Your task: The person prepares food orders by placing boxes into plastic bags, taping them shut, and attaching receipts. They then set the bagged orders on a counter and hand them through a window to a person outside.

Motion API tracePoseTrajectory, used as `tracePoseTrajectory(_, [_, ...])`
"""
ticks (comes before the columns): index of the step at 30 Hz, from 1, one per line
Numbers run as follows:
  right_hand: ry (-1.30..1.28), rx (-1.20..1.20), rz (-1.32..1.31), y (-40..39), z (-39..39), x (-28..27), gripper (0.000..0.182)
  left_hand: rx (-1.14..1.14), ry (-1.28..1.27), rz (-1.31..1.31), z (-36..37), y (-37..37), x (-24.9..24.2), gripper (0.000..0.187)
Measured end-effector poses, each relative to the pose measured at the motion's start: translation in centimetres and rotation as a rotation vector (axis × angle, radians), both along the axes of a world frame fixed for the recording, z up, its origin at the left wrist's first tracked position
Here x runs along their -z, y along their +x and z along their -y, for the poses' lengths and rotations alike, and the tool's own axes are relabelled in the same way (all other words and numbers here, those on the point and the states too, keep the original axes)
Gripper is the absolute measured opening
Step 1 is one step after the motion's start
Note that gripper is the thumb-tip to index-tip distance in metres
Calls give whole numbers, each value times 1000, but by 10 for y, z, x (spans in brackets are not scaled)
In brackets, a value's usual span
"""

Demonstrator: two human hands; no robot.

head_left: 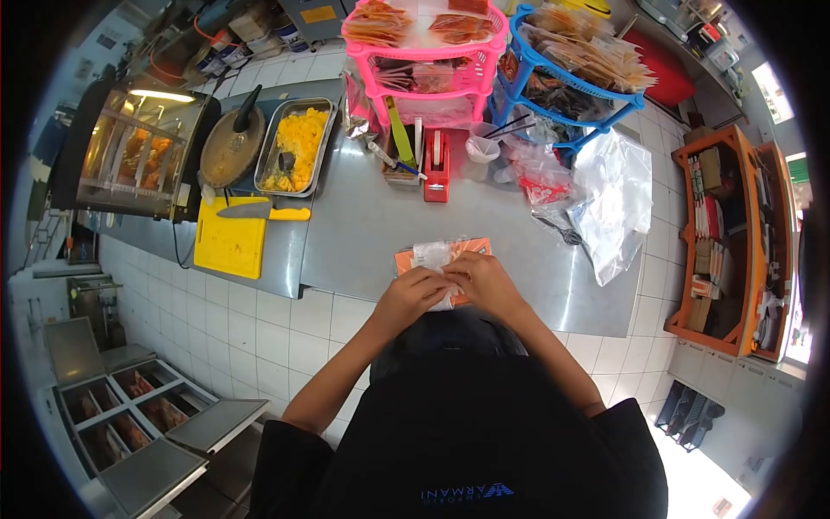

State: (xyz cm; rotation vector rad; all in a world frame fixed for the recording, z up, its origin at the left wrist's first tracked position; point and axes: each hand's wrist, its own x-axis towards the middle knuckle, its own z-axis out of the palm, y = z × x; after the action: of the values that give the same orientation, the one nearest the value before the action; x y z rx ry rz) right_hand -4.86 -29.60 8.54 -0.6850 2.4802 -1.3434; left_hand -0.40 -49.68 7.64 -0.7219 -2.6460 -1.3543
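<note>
An orange and white box [478, 246] lies at the front edge of the steel table, with thin clear plastic [432, 254] on top of it. Over the box's left part is my left hand [417, 292], its fingers closed on the plastic. From the right, my right hand [478, 278] meets it, fingers also pinched on the plastic. The fingertips of both hands come together above the middle of the box and hide part of it.
Behind the box stand a red tape dispenser [437, 177], a pink rack [425, 56] and a blue rack [566, 108]. Foil [609, 195] lies at right. Leftward are a yellow board [226, 244], a knife [259, 211] and a tray of yellow food [303, 147].
</note>
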Motion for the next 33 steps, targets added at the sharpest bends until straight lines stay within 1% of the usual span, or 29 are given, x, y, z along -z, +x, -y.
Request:
tracePoseTrajectory(3, [-89,73,257,-4,-8,-9,14,-93,108,126,-9,-1,-4,13])
tracePoseTrajectory(6, [-77,1,313,-10,-17,-3,14,-131,51,127,-12,1,0,13])
tracePoseTrajectory(9, [-124,-3,407,-14,-21,-3,13,-161,77,196,-14,3,-4,14])
tracePoseTrajectory(12, [-108,33,448,-15,-19,-2,12,-184,95,200,-15,0,-11,15])
tracePoseTrajectory(16, [-169,41,521,-14,-20,-2,9,-203,112,234,-15,1,-12,14])
tracePoseTrajectory(19, [-175,51,492,-13,-20,4,10,-206,46,262,-17,0,-16,16])
tracePoseTrajectory(22, [-178,64,477,-12,-18,2,10,-231,63,343,-19,-2,-19,18])
tracePoseTrajectory(25, [-177,58,494,-13,-19,1,10,-243,71,350,-20,-3,-19,19])
tracePoseTrajectory(28, [-189,54,468,-13,-18,2,6,-248,66,338,-20,-2,-18,19])
tracePoseTrajectory(33, [-209,51,480,-13,-19,3,6,-255,78,365,-20,-3,-22,20])
